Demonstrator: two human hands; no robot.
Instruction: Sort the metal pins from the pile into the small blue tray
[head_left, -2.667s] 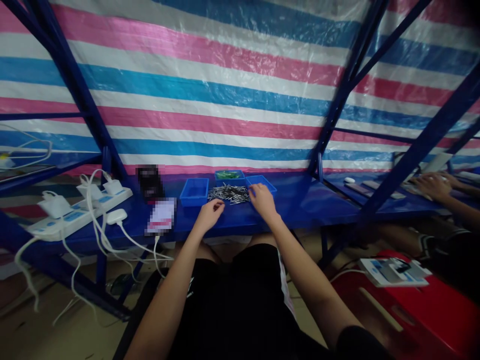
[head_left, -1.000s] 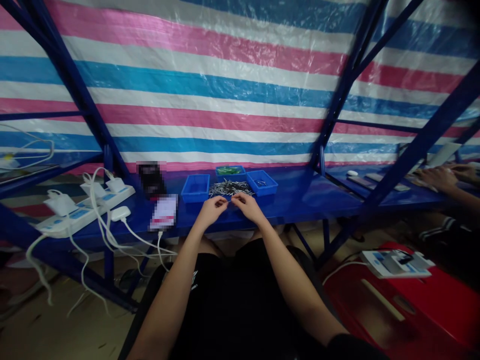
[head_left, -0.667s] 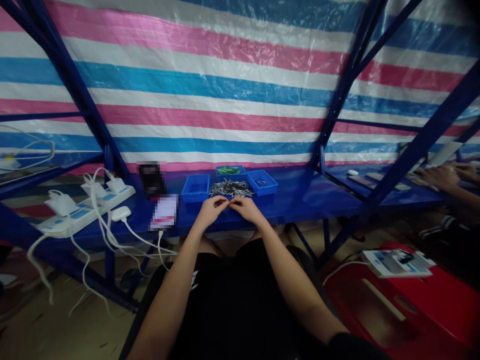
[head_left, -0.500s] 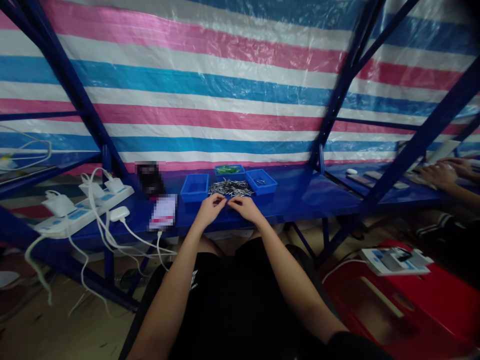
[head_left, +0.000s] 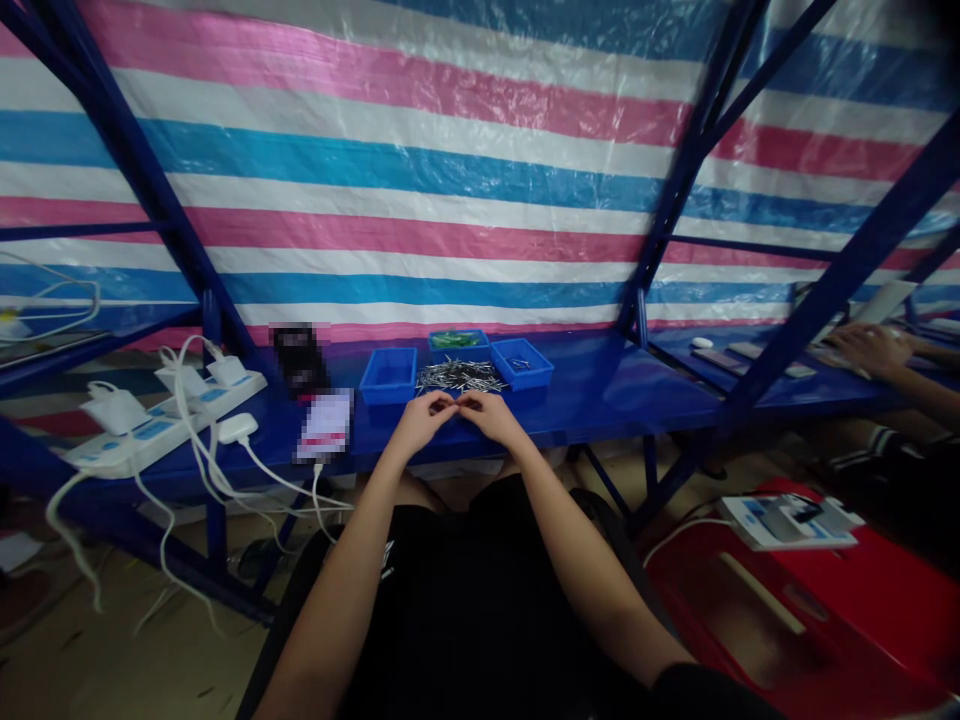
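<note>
My left hand (head_left: pixel 424 418) and my right hand (head_left: pixel 486 414) meet fingertip to fingertip just over the front of the blue table. Both are closed in a pinch, and whatever sits between the fingers is too small to make out. Right behind them lies a heap of thin metal pieces (head_left: pixel 460 375), silvery and dark. Around the heap stand a left blue tray (head_left: pixel 388 396) with nothing visible in it, a back blue tray (head_left: pixel 457 353) holding green items (head_left: pixel 456 339), and a right blue tray (head_left: pixel 534 378) with a few small metal pieces inside.
Left on the table (head_left: pixel 600 395) are a power strip (head_left: pixel 161 432) with plugged chargers, white cables, a blurred phone (head_left: pixel 325 422) and a dark pixelated item (head_left: pixel 300 360). Blue frame posts rise on both sides. At right are another person's hands (head_left: pixel 874 348) and a red stool (head_left: pixel 862 590).
My hands have come together, the fingertips closing the small gap between them. The trays and the heap look the same. The other person's hands at right shifted slightly.
</note>
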